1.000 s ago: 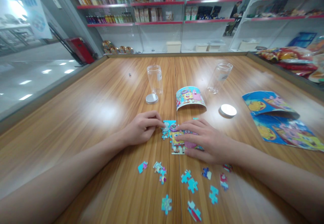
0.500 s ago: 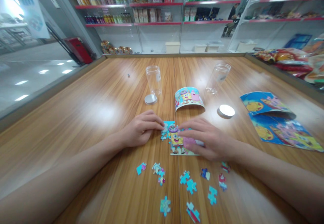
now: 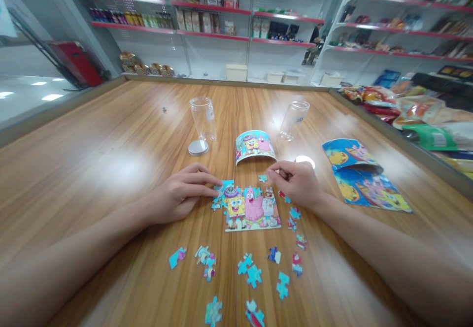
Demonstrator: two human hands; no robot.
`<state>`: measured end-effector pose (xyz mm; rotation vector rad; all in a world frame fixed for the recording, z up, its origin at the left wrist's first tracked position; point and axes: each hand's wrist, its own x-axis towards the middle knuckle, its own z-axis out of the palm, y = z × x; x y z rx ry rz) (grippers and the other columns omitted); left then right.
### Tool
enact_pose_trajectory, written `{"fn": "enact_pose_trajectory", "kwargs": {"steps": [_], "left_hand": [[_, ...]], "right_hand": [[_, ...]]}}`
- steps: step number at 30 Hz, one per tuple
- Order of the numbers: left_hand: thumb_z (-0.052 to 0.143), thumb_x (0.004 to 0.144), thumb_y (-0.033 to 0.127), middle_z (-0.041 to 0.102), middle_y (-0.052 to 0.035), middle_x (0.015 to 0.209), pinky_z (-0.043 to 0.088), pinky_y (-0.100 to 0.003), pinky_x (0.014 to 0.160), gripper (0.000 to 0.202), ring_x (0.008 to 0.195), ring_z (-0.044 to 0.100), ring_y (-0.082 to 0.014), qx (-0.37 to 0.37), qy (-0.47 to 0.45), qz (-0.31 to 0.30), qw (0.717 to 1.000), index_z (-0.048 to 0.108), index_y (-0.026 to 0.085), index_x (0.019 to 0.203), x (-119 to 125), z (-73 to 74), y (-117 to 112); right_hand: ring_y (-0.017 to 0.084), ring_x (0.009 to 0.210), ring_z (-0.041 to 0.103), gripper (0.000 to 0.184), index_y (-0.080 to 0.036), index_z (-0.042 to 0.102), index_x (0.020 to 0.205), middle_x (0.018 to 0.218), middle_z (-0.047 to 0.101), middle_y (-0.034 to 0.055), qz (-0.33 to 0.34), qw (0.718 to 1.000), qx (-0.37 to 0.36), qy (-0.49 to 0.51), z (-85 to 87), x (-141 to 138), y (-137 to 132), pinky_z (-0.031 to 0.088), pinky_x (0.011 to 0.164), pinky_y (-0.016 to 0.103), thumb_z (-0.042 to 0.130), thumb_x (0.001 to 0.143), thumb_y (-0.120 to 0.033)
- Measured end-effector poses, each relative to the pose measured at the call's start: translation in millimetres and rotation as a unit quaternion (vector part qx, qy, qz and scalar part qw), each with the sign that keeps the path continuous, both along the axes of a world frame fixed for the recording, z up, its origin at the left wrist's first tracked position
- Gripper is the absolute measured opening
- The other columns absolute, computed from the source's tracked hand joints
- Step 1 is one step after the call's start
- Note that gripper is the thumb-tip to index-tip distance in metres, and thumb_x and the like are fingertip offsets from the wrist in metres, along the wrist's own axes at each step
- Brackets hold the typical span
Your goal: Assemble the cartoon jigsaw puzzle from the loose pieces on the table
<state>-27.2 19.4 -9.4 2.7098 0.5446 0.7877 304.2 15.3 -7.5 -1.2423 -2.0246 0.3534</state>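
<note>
- Jigsaw puzzle (image 3: 253, 209), partly joined: flat on the wooden table (image 3: 92, 169), between the two hands; yellow and pink figures complete in the middle, straight lower edge, ragged upper edge.
- Left hand (image 3: 179, 194): fingers close together, fingertips touching the puzzle's upper left part; thumb largely hidden, so any grip cannot be told.
- Right hand (image 3: 299, 181): has just come off the puzzle's right side; thumb and forefinger drawn narrow beside a small blue piece (image 3: 262, 178), pinched or merely touched, cannot tell.
- Consequence, as judged: pink figure and right part lie uncovered, leaving the unfilled upper edge open to both view and reach.
- Loose pieces (image 3: 253, 275): scattered nearer the wearer, apart from the puzzle; others in a line down its right side.
- Curved picture card (image 3: 254, 142): beyond the puzzle, bearing similar figures.
- Clear jars, two (image 3: 202, 120): farther back, left and right of the card.
- Round lid (image 3: 198, 147): before the left jar; second lid (image 3: 306, 160) partly behind the right hand.
- Blue printed sheets (image 3: 365, 186): far right.
</note>
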Motion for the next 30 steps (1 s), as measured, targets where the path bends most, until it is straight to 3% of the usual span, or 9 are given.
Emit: {"fn": "enact_pose_trajectory", "kwargs": {"steps": [4, 11, 30], "left_hand": [[0.048, 0.088, 0.002, 0.070, -0.0079, 0.122, 0.055, -0.040, 0.092, 0.045, 0.109, 0.058, -0.0224, -0.003, -0.001, 0.007, 1.000, 0.071, 0.026, 0.118, -1.6, -1.4, 0.5], [0.047, 0.088, 0.000, 0.069, -0.0059, 0.122, 0.053, -0.040, 0.094, 0.047, 0.110, 0.056, -0.0222, -0.011, 0.014, 0.005, 1.000, 0.071, 0.026, 0.118, -6.4, -5.4, 4.0], [0.050, 0.088, 0.002, 0.068, -0.0067, 0.126, 0.054, -0.040, 0.095, 0.044, 0.110, 0.058, -0.0221, -0.022, 0.016, 0.005, 1.000, 0.070, 0.027, 0.120, -2.4, -4.5, 2.5]], "right_hand": [[0.008, 0.048, 0.038, 0.018, -0.017, 0.075, 0.087, 0.050, 0.041, -0.0064, -0.030, 0.999, -0.033, 0.006, -5.9, 4.4, 10.3, 0.032, 0.053, 0.025, 0.063, 0.087, -0.030], [0.009, 0.052, 0.044, 0.021, -0.019, 0.075, 0.097, 0.056, 0.049, -0.0050, 0.033, 0.989, -0.141, -0.023, -9.3, 6.7, 14.3, 0.031, 0.053, 0.025, 0.067, 0.087, -0.036], [0.010, 0.054, 0.047, 0.015, -0.020, 0.071, 0.093, 0.056, 0.054, -0.0050, 0.021, 0.987, -0.135, -0.082, -4.7, 1.5, 11.1, 0.032, 0.056, 0.026, 0.065, 0.089, -0.034]]}}
